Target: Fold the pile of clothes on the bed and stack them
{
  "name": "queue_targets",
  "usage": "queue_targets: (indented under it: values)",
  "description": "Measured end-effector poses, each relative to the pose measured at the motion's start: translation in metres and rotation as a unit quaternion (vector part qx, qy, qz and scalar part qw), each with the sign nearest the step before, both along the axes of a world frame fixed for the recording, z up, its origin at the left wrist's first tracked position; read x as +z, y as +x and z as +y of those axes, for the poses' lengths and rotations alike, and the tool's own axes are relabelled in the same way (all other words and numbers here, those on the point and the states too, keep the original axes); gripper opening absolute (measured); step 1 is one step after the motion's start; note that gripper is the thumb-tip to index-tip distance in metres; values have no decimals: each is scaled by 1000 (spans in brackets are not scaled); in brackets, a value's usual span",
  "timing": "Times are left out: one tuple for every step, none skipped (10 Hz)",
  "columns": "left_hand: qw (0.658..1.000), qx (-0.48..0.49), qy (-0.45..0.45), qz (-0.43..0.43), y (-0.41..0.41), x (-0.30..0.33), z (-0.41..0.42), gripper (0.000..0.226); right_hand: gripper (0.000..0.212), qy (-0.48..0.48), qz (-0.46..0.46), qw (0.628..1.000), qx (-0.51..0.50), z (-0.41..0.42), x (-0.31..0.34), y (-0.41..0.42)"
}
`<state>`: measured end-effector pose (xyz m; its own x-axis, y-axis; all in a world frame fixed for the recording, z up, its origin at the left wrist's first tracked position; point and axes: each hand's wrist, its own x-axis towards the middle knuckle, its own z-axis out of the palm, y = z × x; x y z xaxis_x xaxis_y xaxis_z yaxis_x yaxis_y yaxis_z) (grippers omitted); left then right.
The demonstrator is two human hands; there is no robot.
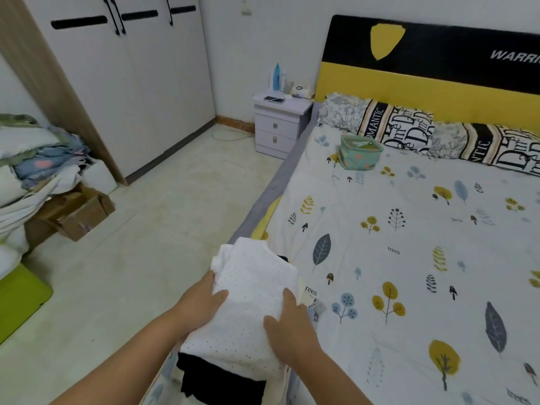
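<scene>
Resting at the bed's (409,229) near-left edge, a folded white dotted garment (251,299) tops a stack over a black garment (216,381); its long axis runs away from the viewer. Left hand (198,305) and right hand (289,325) lie on it with fingers straight, pressing its sides. Open bedsheet extends rightward; bare floor (146,229) lies left.

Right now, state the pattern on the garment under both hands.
White with small dark dots, seen in the head view: garment.
</scene>
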<state>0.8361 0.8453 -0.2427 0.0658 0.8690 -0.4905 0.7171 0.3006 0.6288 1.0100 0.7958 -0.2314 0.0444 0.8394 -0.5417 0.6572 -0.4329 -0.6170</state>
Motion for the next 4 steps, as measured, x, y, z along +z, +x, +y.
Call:
queue_targets:
  values:
    - [1000, 21, 11, 14, -2, 5, 4, 52, 62, 14, -29, 999, 9, 2, 2, 2]
    - [993, 2, 37, 108, -1, 18, 5, 52, 53, 16, -66, 997, 44, 2, 11, 6]
    - [978, -41, 91, 181, 4, 38, 6, 56, 41, 14, -104, 989, 104, 1, 25, 14]
    - [956, -119, 130, 235, 8, 63, 3, 59, 40, 25, -145, 976, 160, -3, 45, 23]
